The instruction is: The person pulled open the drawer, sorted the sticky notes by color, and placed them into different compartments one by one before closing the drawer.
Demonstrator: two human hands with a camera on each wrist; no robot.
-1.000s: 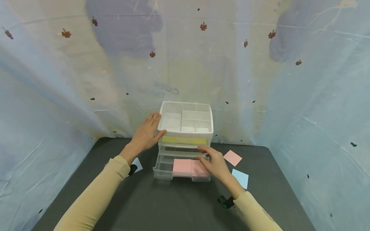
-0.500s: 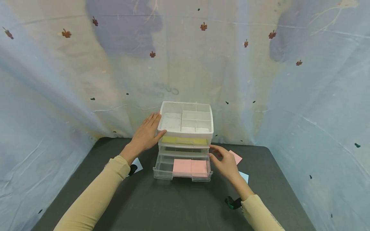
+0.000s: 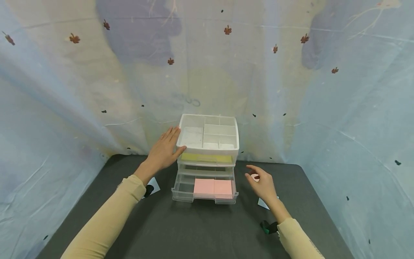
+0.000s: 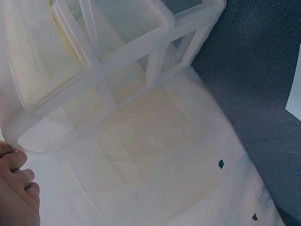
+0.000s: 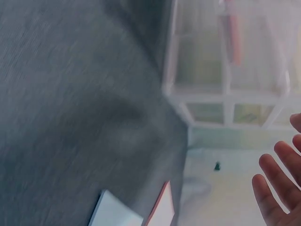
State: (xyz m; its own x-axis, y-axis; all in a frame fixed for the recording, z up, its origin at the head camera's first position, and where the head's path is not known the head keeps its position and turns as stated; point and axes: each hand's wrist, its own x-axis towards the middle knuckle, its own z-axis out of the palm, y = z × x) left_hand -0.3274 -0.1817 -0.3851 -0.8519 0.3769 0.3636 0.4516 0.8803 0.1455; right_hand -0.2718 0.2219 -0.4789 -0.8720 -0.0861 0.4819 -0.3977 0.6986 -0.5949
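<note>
A white drawer organizer (image 3: 210,148) stands at the back of the dark table. Its clear bottom drawer (image 3: 184,196) is pulled out, with pink sticky notes (image 3: 203,187) lying side by side in it. Yellow paper (image 3: 206,157) shows through the top drawer. My left hand (image 3: 161,151) rests on the organizer's upper left side, fingers straight. To the organizer's right, my right hand (image 3: 264,186) hovers with relaxed fingers and holds nothing. Beneath it, a pink sticky note (image 3: 255,177) is mostly hidden; a blue sticky note (image 3: 263,204) is partly covered by the wrist.
Another blue sticky note (image 3: 155,184) lies left of the organizer, partly behind my left wrist. The organizer's top tray has several compartments. A patterned cloth (image 3: 207,72) hangs behind and on both sides of the table (image 3: 194,233).
My right hand has moved right, away from the open bottom drawer, to over the loose pink note. My left hand has stayed on the organizer.
</note>
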